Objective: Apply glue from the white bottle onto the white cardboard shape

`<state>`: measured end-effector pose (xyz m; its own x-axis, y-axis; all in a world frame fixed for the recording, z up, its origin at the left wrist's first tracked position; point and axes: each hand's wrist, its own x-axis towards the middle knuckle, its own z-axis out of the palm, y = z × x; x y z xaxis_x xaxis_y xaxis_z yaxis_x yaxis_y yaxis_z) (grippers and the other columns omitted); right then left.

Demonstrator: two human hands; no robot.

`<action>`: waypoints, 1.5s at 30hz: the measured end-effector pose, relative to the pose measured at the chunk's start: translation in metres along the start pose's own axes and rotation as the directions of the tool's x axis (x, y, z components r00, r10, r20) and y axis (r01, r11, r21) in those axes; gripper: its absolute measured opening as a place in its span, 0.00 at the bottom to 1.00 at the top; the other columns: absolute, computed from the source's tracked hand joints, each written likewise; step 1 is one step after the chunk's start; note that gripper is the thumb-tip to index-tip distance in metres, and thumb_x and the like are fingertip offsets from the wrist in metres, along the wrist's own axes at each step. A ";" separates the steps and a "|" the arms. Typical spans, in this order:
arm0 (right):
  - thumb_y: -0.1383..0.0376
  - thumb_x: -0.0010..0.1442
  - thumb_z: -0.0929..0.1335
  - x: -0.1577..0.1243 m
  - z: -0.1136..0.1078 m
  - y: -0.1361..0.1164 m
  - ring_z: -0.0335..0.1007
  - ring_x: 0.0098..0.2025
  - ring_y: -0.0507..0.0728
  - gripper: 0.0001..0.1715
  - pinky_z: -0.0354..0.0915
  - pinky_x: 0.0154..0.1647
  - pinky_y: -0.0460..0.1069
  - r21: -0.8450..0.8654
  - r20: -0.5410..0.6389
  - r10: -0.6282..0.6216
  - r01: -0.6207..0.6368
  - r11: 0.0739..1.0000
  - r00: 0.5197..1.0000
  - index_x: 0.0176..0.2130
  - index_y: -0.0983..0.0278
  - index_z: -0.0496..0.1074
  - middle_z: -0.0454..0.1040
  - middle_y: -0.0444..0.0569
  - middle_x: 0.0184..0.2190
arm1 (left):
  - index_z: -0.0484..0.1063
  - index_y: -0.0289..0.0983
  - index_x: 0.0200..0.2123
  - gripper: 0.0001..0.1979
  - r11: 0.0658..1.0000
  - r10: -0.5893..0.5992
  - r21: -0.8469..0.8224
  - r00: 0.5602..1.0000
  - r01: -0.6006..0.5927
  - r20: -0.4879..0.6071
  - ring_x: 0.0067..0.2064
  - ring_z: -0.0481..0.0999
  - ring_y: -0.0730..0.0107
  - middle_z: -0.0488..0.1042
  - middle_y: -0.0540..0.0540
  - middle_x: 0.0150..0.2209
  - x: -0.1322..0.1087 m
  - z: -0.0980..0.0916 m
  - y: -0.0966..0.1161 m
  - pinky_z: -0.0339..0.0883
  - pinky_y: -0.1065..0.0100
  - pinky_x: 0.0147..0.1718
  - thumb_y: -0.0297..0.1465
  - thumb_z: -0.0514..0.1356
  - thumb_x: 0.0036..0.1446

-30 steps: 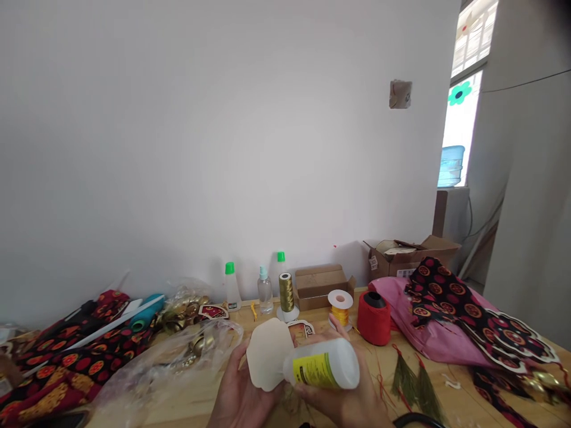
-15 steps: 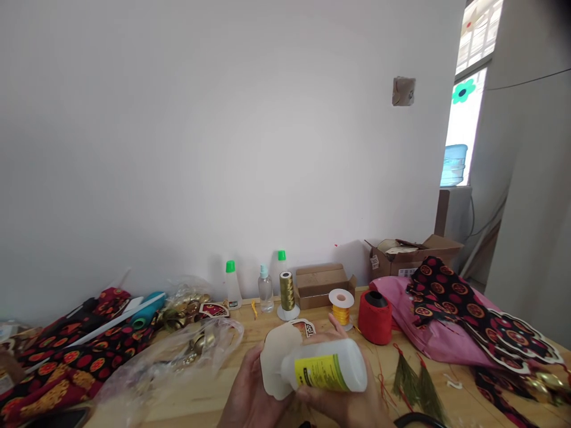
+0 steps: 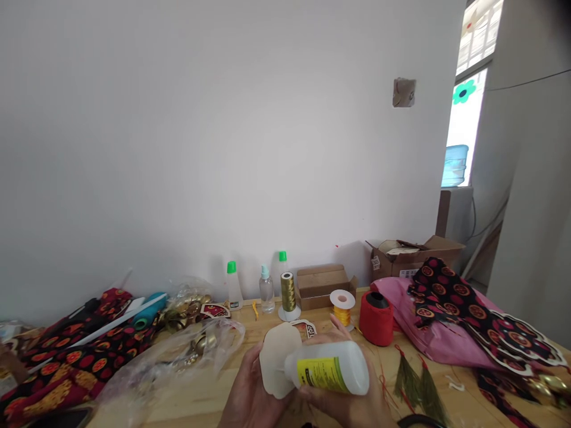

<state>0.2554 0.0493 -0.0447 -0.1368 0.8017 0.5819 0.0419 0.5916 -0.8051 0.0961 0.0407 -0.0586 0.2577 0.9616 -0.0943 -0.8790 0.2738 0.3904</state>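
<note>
My left hand is closed around the edge of a pale, flat piece with a scalloped outline, its plain face turned up toward me. In my right hand is a translucent white squeeze bottle with a yellow label, tipped on its side. Its nozzle points left and meets the face of the pale piece near its lower right. Whether any liquid is coming out, I cannot tell. Just behind the piece, a patterned piece with a pale border partly shows.
Behind my hands stand a gold thread cone, a yellow spool, a red thread cone, a clear pump bottle and a green-capped bottle. Green tassels and pink cloth lie right; plastic bag and patterned fabric left.
Very little differs. The bottle and the pale piece have shifted only slightly, with the nozzle still at the piece's face. The whole view has moved a touch.
</note>
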 end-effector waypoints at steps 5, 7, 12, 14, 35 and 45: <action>0.60 0.34 0.74 0.002 -0.001 -0.003 0.67 0.42 0.63 0.25 0.40 0.58 0.63 -0.021 0.119 -0.052 0.055 0.998 0.991 0.35 0.61 0.69 0.74 0.47 0.33 | 0.72 0.31 0.37 0.15 0.999 -0.022 0.029 1.000 0.022 -0.005 0.41 0.72 0.61 0.76 0.40 0.35 -0.001 0.000 -0.001 0.62 0.62 0.45 0.32 0.52 0.51; 0.61 0.35 0.74 0.003 -0.001 -0.003 0.68 0.40 0.61 0.23 0.32 0.59 0.63 -0.024 0.155 -0.049 0.054 0.998 0.987 0.34 0.60 0.69 0.73 0.45 0.32 | 0.72 0.32 0.37 0.14 1.000 0.002 0.030 1.000 -0.002 -0.014 0.41 0.72 0.62 0.76 0.41 0.35 -0.001 0.000 0.000 0.62 0.62 0.45 0.33 0.52 0.51; 0.60 0.35 0.74 0.004 -0.001 -0.005 0.68 0.39 0.59 0.22 0.30 0.60 0.61 0.021 0.124 -0.009 0.007 1.000 0.992 0.33 0.60 0.69 0.73 0.44 0.32 | 0.72 0.33 0.38 0.15 0.999 0.023 0.038 0.999 -0.021 -0.029 0.41 0.72 0.62 0.76 0.42 0.36 0.000 -0.001 0.001 0.62 0.62 0.44 0.34 0.52 0.51; 0.61 0.33 0.74 0.004 -0.001 -0.007 0.68 0.38 0.59 0.22 0.32 0.60 0.61 0.027 0.142 -0.014 0.010 1.000 0.990 0.33 0.60 0.69 0.73 0.43 0.31 | 0.72 0.33 0.37 0.15 0.999 0.029 0.043 0.999 -0.028 -0.025 0.41 0.73 0.62 0.76 0.41 0.36 0.000 -0.002 0.002 0.62 0.62 0.44 0.34 0.52 0.51; 0.67 0.33 0.73 0.009 0.001 -0.011 0.71 0.34 0.62 0.16 0.53 0.52 0.64 0.033 0.052 0.023 -0.025 0.999 0.998 0.28 0.62 0.72 0.75 0.47 0.28 | 0.70 0.35 0.41 0.15 0.971 0.200 0.147 0.978 -0.191 -0.052 0.46 0.70 0.55 0.73 0.40 0.42 0.001 -0.009 0.008 0.62 0.54 0.46 0.33 0.53 0.51; 0.61 0.37 0.73 0.011 0.001 -0.007 0.72 0.28 0.60 0.15 0.69 0.27 0.52 0.209 -0.016 0.153 -0.147 0.967 0.988 0.28 0.64 0.72 0.76 0.50 0.26 | 0.72 0.37 0.38 0.13 0.952 0.250 0.213 0.961 -0.221 -0.121 0.45 0.70 0.50 0.73 0.39 0.42 -0.002 -0.002 0.006 0.62 0.47 0.44 0.32 0.56 0.47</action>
<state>0.2522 0.0542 -0.0331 -0.1132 0.8841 0.4534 -0.1464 0.4365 -0.8877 0.0891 0.0404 -0.0577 -0.0207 0.9944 -0.1036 -0.8082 0.0443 0.5872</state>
